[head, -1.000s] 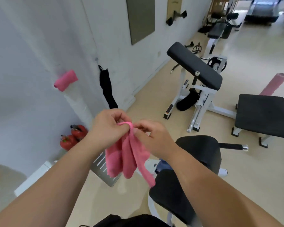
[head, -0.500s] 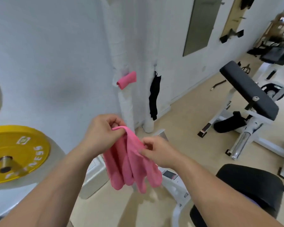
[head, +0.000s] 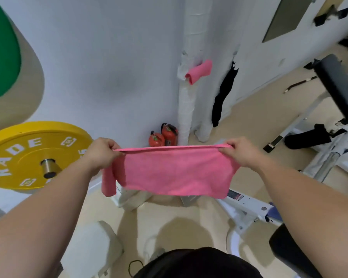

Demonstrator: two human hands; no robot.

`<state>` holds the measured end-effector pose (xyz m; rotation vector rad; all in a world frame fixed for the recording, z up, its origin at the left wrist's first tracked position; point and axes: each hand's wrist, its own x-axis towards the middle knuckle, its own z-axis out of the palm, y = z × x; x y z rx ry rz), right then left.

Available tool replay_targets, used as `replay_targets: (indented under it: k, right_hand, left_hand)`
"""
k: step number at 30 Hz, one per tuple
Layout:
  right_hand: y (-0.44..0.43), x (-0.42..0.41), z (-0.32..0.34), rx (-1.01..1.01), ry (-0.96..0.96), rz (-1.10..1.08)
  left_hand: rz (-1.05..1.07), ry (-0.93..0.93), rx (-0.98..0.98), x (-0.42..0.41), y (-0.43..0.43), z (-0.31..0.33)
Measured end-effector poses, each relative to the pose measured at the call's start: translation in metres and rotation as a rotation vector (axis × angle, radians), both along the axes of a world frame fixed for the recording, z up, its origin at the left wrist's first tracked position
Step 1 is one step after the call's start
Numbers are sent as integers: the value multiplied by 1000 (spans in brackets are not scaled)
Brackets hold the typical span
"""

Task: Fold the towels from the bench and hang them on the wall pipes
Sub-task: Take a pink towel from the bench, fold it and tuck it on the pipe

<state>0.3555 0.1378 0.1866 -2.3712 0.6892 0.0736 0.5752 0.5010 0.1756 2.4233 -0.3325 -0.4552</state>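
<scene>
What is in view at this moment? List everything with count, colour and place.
held towel: one, pink, stretched between both hands, one end drooping at the left
hung towel: one, pink, folded, at the wall pipes
wall pipes: two, white-wrapped, upright in the corner
fire extinguishers: two, red, on the floor at the foot of the pipes
yellow weight plate: one, yellow with white lettering, left
green weight plate: one, green, upper left, cut off by the frame
hanging cloth: one, black, on the wall right of the pipes
bench pad: one, black, on a white frame, right
left hand: one, pinches the held towel's top left end
right hand: one, pinches its top right end
</scene>
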Motion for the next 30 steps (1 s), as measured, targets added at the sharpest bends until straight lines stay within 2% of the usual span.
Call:
replay_targets:
  k: [3, 6, 11, 13, 16, 19, 22, 26, 30]
  right_hand:
    - [4, 9, -2, 71, -55, -112]
    - [6, 17, -5, 274, -161, -271]
    - [-15, 27, -19, 503, -243, -734]
    - [-22, 30, -28, 534, -231, -811]
    - [-25, 39, -46, 607, -154, -736]
    - [-18, 51, -47, 633, -89, -544]
    - [-9, 62, -37, 818, -45, -391]
    - [-1, 76, -20, 1028, -92, -211]
    - [-3, 82, 0, 1263, -25, -119]
  left_hand:
    - [113, 71, -25, 7, 24, -25]
    - [254, 122, -30, 5, 37, -49]
    - [441, 162, -68, 2, 38, -75]
    - [460, 186, -138, -4, 22, -72]
    - [418, 276, -254, -16, -16, -60]
    - [328, 466, -411, -30, -58, -47]
    - [445, 599, -689, -51, -111, -31]
    - [524, 631, -825, -74, -178, -13]
    - [558, 649, -876, -89, -220, -1]
